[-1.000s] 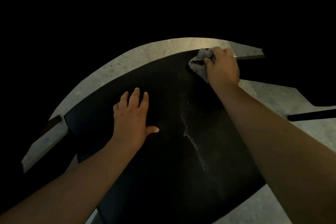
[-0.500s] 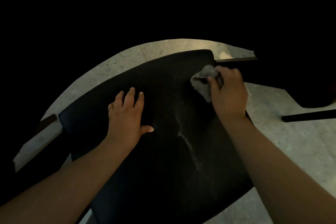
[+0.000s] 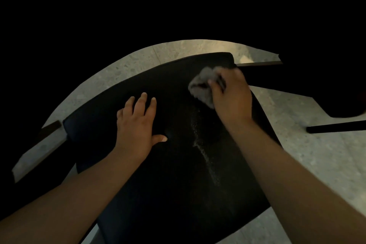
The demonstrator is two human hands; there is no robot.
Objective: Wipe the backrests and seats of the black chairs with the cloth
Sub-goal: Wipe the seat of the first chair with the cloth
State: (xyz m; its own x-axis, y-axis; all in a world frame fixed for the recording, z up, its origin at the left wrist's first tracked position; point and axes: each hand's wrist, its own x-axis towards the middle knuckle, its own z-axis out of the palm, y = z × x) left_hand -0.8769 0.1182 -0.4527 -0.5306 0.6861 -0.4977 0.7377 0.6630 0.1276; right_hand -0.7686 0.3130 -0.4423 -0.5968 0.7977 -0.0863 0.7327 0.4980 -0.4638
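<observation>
My right hand [image 3: 231, 95] grips the bunched grey cloth [image 3: 202, 87] near the black seat's [image 3: 178, 174] far right edge; my left hand [image 3: 136, 125] rests flat, fingers spread, mid-seat. Pale floor [image 3: 316, 164] lies around.

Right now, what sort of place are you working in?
Probably a dim indoor seating or dining area: a black cushioned chair, speckled stone-like floor, another dark furniture leg nearby.

The chair seat [image 3: 178, 184] in front of me is plain black, crossed by a thin streak [image 3: 203, 152] of pale specks. My cloth [image 3: 201, 87] is grey. The floor [image 3: 326, 156] is light grey, speckled with darker flecks.
</observation>
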